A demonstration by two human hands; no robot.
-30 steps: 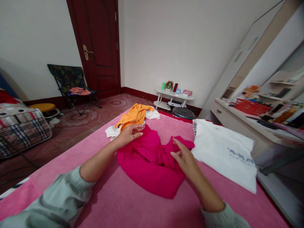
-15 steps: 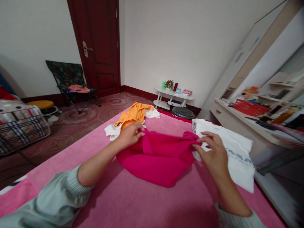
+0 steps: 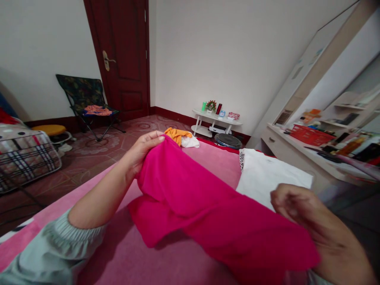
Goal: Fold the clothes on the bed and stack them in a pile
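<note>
The person's left hand (image 3: 142,151) grips the magenta cloth garment (image 3: 213,202) at its upper end, and from this grip the long axis slants rightward and lower, to beside the curled, blurred right hand (image 3: 310,213), whose hold one cannot tell.

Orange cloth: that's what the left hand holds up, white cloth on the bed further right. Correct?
No: the head view shows the left hand holding up the magenta cloth; the orange cloth lies beyond it. The white cloth on the bed is correct.
</note>
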